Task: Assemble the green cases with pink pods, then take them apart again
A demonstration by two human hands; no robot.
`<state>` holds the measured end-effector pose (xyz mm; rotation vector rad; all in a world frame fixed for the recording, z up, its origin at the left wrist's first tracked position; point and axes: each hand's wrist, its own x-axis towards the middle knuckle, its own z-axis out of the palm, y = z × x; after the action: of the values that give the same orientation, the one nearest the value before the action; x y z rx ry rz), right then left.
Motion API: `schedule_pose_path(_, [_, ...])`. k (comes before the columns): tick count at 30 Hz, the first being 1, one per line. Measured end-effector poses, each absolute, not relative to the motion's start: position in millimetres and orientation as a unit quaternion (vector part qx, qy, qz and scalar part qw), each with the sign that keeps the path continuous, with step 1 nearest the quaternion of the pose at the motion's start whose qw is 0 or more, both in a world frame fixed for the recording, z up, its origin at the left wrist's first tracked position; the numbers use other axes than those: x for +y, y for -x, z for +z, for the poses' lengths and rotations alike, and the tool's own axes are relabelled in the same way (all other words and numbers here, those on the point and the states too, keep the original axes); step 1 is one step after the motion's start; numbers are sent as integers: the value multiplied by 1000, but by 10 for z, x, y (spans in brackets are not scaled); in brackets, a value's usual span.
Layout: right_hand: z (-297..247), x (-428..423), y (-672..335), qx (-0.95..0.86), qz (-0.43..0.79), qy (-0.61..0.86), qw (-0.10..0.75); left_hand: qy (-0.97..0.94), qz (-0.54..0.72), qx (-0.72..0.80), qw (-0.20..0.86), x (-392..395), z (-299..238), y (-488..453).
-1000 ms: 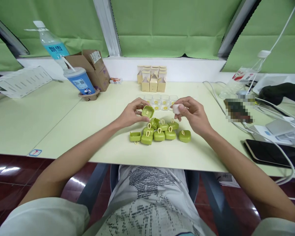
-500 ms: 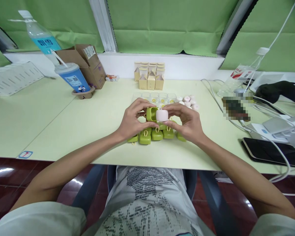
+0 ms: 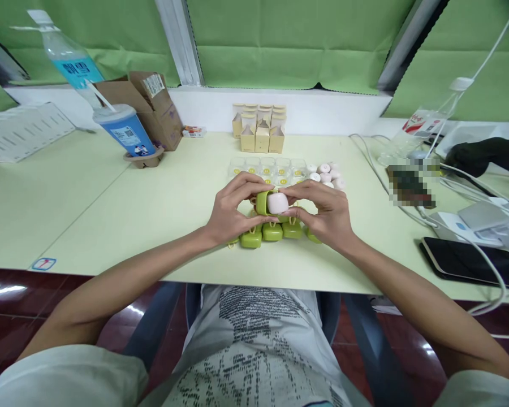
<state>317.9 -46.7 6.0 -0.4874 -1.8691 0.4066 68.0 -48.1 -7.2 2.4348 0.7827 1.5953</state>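
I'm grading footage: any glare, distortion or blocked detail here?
Head view: glare streaks the red floor; head view: the blue-labelled bottle leans outward, probably lens stretch; head view: a pixelated patch at right masks detail, while the green case looks fairly sharp.

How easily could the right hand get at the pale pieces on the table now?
Probably yes: the pale pieces lie just beyond the right hand, with nothing seen between, though it holds another pale piece at the mouth of the green case.
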Motion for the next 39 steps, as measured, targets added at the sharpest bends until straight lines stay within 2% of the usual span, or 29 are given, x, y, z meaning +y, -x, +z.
schedule_pose_path(5, [32, -472, -3163, -781, 215, 229, 540, -813, 527, 240, 57, -485, -99, -698])
schedule_pose_path(11, [-31, -465, -3113, -729, 434, 235, 474, -778, 543, 294, 113, -463, -183, -776])
schedule_pose_path(13, [-36, -469, -3090, -724, 452, 229, 468, -778, 541, 296, 120, -459, -194, -803])
schedule_pose_path(19, [-49, -415, -3116, -736, 341, 266, 521, -814, 507, 253, 125, -489, -113, -813])
schedule_pose_path(23, [-81, -467, -3120, -756, 282, 280, 519, -803, 524, 251, 132, -543, -42, -803])
schedule_pose_path(27, [-108, -563, -3082, -753, 259, 274, 539, -810, 515, 259, 107, -594, 1, -793])
schedule_pose_path(32, [-159, -589, -3035, -744, 174, 262, 589, -811, 508, 278, 82, -607, 12, -771])
schedule_pose_path(39, [-208, -564, -3030, -739, 155, 245, 609, -803, 526, 270, 75, -604, 30, -787])
